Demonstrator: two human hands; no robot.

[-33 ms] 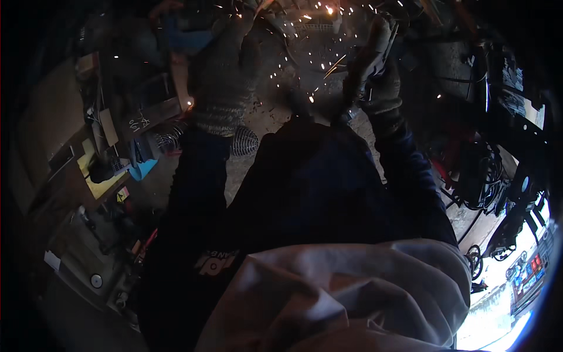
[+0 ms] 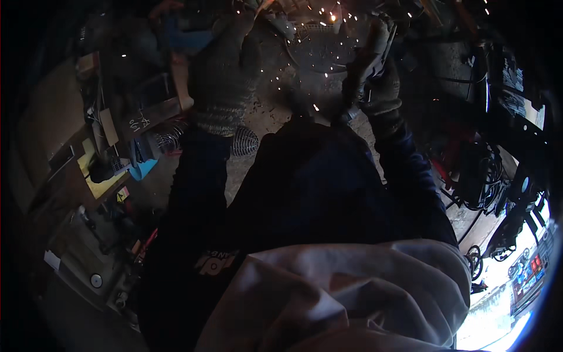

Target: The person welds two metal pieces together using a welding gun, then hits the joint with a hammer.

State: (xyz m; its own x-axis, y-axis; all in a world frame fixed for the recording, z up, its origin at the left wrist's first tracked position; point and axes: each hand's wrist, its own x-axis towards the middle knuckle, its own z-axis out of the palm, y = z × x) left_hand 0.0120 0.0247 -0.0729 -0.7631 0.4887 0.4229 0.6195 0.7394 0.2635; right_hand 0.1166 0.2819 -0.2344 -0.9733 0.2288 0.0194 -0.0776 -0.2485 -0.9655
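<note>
My right hand (image 2: 384, 94), in a knitted work glove, is closed around a dark, long-bodied tool (image 2: 358, 79). Its exact kind cannot be made out in the gloom. My left hand (image 2: 226, 88), gloved too, reaches forward at the upper left, and its fingers are lost in shadow. Whether it holds anything I cannot tell. Beyond and between the hands, a bright orange glow (image 2: 333, 18) throws sparks over the dim floor. Near the top edge, a thin orange-brown piece (image 2: 265, 6) shows above my left hand.
A coiled wire spring shape (image 2: 245, 142) lies beside my left wrist. To the left are a marked dark metal piece (image 2: 153, 112), a blue object (image 2: 143, 169) and a brown panel (image 2: 50, 117). Black cables (image 2: 489, 182) hang at the right. Dark clothing and a pale cloth (image 2: 352, 287) cover my lap.
The sparks have shifted and look fewer, and an orange streak near the tool has gone. Both hands stay in about the same place.
</note>
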